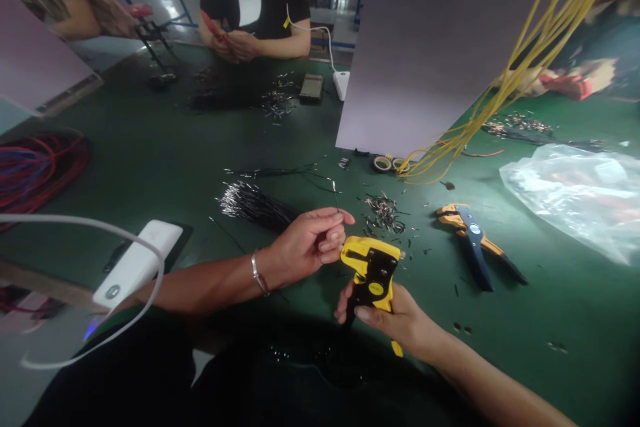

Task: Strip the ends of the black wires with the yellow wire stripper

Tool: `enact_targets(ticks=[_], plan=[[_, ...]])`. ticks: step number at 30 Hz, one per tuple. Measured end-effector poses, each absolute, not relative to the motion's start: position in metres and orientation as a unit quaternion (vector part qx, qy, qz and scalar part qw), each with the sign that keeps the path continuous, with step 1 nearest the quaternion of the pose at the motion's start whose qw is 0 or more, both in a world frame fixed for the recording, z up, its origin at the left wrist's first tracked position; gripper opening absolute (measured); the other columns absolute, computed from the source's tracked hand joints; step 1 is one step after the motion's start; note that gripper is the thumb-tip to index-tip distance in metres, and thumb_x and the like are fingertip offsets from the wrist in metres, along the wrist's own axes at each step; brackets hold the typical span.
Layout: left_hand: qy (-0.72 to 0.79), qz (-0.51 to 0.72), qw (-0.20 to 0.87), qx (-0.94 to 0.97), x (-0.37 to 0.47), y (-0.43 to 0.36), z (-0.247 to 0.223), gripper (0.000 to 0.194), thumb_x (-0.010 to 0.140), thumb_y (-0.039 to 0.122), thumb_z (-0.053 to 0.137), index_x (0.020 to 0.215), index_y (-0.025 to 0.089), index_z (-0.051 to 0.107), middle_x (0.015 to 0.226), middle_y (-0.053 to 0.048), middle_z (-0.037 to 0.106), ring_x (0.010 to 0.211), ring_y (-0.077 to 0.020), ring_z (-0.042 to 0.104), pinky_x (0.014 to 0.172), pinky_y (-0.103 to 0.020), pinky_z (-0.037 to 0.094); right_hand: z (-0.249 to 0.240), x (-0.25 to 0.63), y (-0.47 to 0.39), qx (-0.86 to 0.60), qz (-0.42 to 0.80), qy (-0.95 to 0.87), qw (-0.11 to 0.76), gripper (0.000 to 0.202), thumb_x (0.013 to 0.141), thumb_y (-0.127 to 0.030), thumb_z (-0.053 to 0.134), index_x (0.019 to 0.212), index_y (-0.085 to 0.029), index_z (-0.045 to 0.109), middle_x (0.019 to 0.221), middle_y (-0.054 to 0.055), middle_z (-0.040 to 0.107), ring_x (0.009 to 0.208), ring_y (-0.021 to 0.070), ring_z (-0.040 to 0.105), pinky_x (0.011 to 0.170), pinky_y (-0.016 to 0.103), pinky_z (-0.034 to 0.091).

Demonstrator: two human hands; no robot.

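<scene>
My left hand [315,240] is closed on a thin black wire [335,195], whose pale metallic tip points up above the fingers. Just right of those fingers is the head of a yellow and black wire stripper [373,270]. Its handles are gripped in my right hand [385,312]. Behind my left hand lies a bundle of black wires [260,205] with silvery ends toward the left. A pile of small wire scraps [384,213] sits beyond the stripper.
A blue and orange stripper [470,233] and a clear plastic bag [580,190] lie right. Yellow wires [495,107] hang by a grey panel [420,47]. A white power bank [140,263] and coiled red wires [40,167] are left. Other people's hands [240,45] work across the green table [165,140].
</scene>
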State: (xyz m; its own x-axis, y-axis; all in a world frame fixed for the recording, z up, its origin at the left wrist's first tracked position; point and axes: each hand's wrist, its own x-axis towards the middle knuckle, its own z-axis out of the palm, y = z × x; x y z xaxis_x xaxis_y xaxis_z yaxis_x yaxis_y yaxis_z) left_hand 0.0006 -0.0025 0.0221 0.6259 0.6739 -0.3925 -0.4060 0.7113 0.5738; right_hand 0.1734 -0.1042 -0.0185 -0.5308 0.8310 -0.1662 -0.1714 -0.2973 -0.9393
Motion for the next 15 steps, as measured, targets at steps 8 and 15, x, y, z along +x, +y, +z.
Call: enact_targets(ticks=[8,15], plan=[[0.281,0.319,0.877,0.225,-0.0009,-0.002,0.0228,0.015,0.088,0.009,0.047,0.082,0.009,0.061,0.051,0.005,0.036,0.039,-0.0024,0.028,0.038,-0.015,0.024,-0.0246,0.1736,-0.1031,-0.325,0.76,-0.425,0.369,0.019,0.086,-0.029,0.063,0.097,-0.014,0.061,0.085,0.008,0.067,0.082,0.0217,0.064,0.08,0.038,0.048],[0.28,0.312,0.88,0.225,-0.0003,-0.0021,0.0194,0.013,0.087,0.01,0.049,0.083,0.009,0.061,0.051,0.005,0.037,0.039,-0.0025,0.026,0.037,-0.015,0.024,-0.0246,0.174,-0.1033,-0.326,0.766,-0.405,0.378,0.019,0.085,-0.028,0.065,0.098,-0.014,0.061,0.084,0.008,0.068,0.079,0.021,0.064,0.079,0.038,0.049]])
